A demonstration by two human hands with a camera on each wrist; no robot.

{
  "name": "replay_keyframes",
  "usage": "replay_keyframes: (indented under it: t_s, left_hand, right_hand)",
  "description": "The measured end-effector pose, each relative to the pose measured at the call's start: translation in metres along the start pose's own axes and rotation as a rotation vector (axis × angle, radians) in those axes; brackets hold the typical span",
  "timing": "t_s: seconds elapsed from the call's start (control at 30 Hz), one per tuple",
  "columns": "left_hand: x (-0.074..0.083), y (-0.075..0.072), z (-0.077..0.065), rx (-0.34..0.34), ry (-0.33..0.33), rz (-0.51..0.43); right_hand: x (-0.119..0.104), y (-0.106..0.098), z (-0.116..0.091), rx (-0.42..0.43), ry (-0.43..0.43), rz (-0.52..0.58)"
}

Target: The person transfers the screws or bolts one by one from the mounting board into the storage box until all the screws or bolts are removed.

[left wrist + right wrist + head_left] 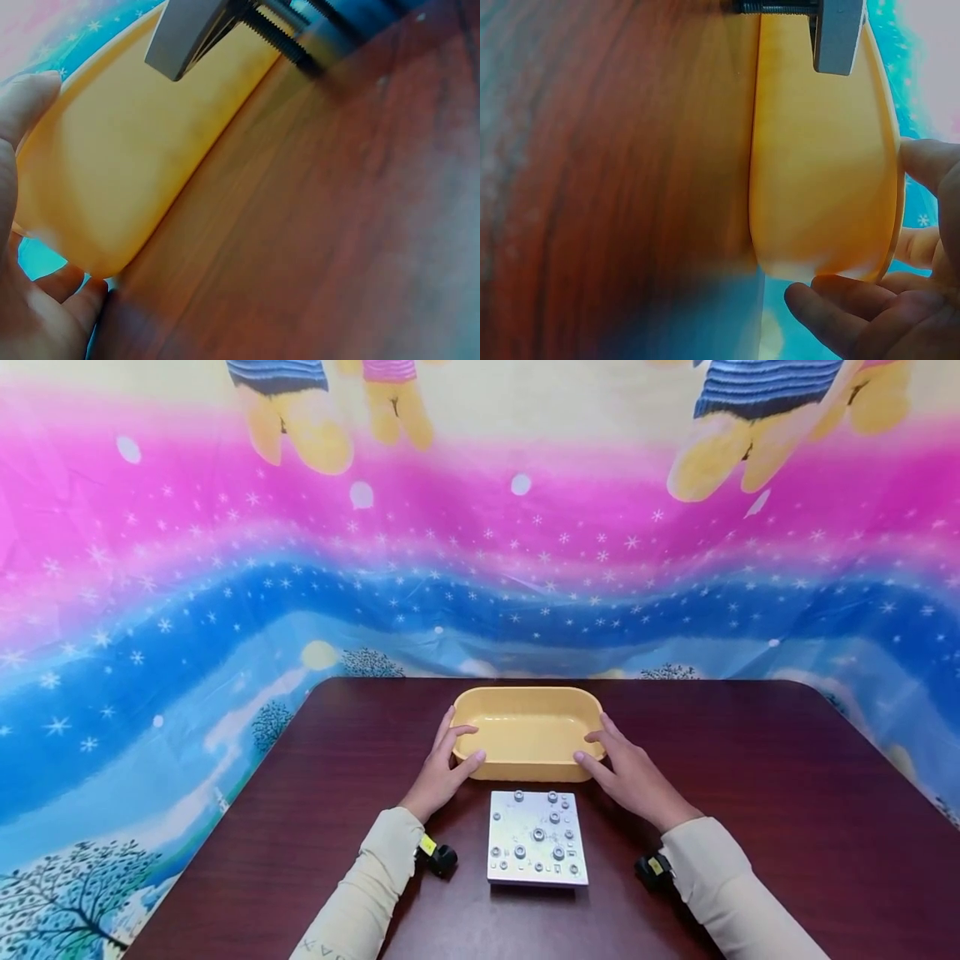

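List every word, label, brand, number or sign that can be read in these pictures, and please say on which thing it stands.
No text can be read with certainty.
Left sleeve: dark letters near the picture's bottom edge, too faint to read.
Yellow labels on the black wrist cameras: too small to read.
Metal plate: tiny marks, cannot tell if letters.
Yellow tray: no text visible.

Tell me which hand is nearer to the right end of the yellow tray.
Right. The right hand is at that end, holding the yellow tray, while the left hand holds the opposite, left end.
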State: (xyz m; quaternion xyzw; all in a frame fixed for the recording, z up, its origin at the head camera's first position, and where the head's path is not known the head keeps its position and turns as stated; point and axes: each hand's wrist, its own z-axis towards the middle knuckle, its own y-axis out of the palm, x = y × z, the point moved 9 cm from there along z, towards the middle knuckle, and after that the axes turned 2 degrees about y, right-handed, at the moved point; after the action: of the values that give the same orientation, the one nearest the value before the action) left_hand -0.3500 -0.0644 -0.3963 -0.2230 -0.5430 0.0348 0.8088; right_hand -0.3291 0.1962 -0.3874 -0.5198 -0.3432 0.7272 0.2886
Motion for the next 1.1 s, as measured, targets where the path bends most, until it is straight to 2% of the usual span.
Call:
replay_keyframes:
  t_s: [0.27, 0.63, 0.93, 1.1]
  left_hand:
    - [0.004, 0.001, -0.006, 0.000, -0.025, -0.006]
    - [-0.001, -0.002, -0.011, 0.015, -0.038, -0.030]
    - [-0.002, -0.001, -0.015, 0.035, -0.027, -0.069]
    - [-0.001, -0.004, -0.012, 0.048, -0.011, -0.097]
  right_hand:
    - [-0.002, 0.000, -0.002, 0.007, -0.023, -0.016]
    - [-0.009, 0.005, -0.005, -0.005, -0.015, -0.035]
    - [-0.010, 0.004, -0.010, -0.022, 0.007, -0.064]
    - [-0.012, 0.000, -0.009, -0.008, 0.010, -0.094]
